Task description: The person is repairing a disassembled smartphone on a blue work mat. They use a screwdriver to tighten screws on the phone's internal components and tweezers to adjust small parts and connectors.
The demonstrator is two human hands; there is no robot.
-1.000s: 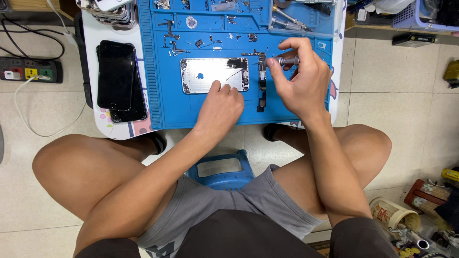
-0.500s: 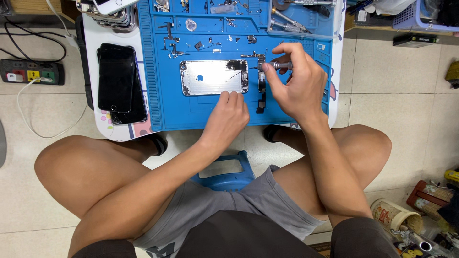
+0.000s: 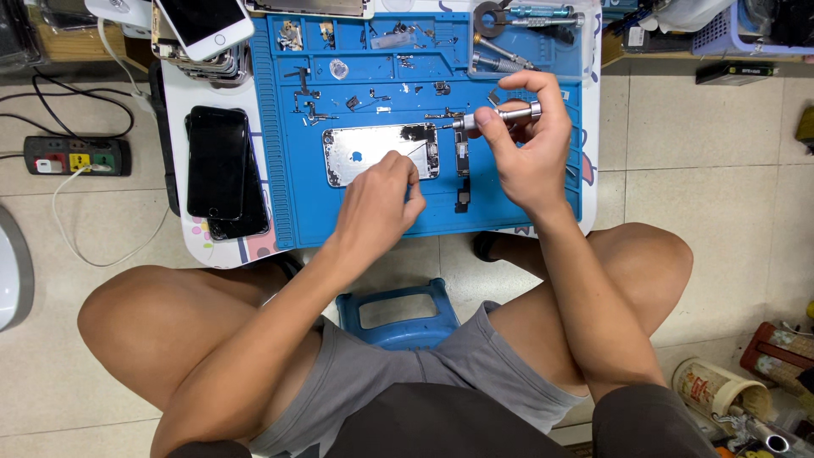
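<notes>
- Since the earlier frames, the right hand [image 3: 530,140] has lifted slightly, its thumb and fingers pinched round the short silver metal screwdriver [image 3: 500,114], tip now angled at the top end of the open phone shell; the left hand [image 3: 377,203] has slid lower along the shell's near edge.
- Blue silicone repair mat [image 3: 288,195] on the small white table [image 3: 191,246] carries everything.
- Silver metal phone rear housing [image 3: 365,153] lies flat mid-mat; left fingers curl together against it, steadying it.
- Black phone stack [image 3: 219,165] sits left, apart.
- Narrow dark circuit board [image 3: 462,161] lies beside the housing, suggesting reassembly or stripping around that corner.
</notes>
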